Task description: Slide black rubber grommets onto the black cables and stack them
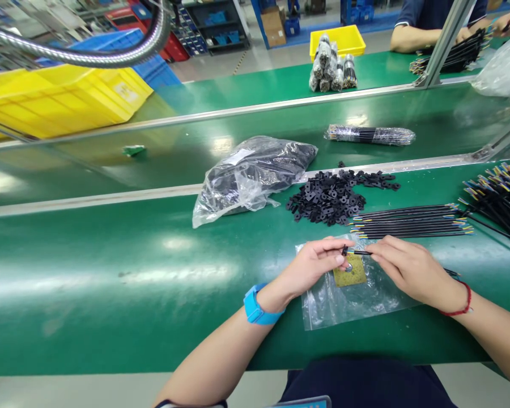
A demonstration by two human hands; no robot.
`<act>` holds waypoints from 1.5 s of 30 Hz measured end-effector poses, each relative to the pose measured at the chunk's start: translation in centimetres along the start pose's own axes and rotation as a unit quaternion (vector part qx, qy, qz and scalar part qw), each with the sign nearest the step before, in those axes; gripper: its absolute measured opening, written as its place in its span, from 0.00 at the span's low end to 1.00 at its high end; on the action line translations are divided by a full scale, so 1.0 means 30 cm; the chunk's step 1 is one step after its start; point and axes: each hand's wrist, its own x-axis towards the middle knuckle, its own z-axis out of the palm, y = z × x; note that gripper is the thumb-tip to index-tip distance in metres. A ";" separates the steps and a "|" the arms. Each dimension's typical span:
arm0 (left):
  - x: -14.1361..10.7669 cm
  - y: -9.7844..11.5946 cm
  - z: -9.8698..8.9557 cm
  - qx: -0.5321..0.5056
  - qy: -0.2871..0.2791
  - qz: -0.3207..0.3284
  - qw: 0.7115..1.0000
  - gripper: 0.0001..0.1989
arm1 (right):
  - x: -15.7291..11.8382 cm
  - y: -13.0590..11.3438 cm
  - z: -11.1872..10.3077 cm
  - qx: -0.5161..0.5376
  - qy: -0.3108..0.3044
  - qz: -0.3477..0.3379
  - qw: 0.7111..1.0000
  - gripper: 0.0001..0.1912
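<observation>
Between the fingertips of my left hand [318,262] is a small black plastic clip [345,250], held upright. My right hand [412,269] pinches a black cable [362,253] near its end, and the bared coloured wires point at the clip. Whether wires and clip touch, I cannot tell. Under both hands lies a clear plastic bag [318,309] with a yellowish square plate [352,273] on it. Just beyond my hands a row of black cables [408,222] lies side by side. A heap of black clips [327,198] sits behind them.
A clear bag of black parts [259,170] leans over the metal rail at the back. More loose cables [501,198] are piled at right. A wrapped cable bundle [369,135] lies beyond the rail. Across the bench, a co-worker's arm [416,38] is near other cables.
</observation>
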 end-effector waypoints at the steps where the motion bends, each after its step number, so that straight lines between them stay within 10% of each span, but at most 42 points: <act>1: -0.001 0.001 0.005 0.008 0.002 0.000 1.000 0.14 | 0.000 -0.002 0.002 0.013 0.002 -0.001 1.000 0.14; 13: -0.008 -0.028 0.037 0.080 0.040 0.040 0.995 0.12 | -0.008 -0.015 0.006 -0.021 -0.011 -0.045 0.999 0.14; 24: -0.019 -0.044 0.063 0.454 -0.054 0.211 0.864 0.05 | 0.019 -0.029 0.008 0.185 -0.194 0.063 0.961 0.16; 35: -0.015 -0.018 0.064 0.190 0.024 0.075 0.979 0.10 | -0.005 -0.026 0.023 -0.038 0.048 -0.044 0.997 0.10; 45: -0.011 -0.018 0.048 0.386 -0.029 0.218 0.896 0.05 | 0.018 -0.044 0.007 0.194 -0.110 0.056 0.973 0.14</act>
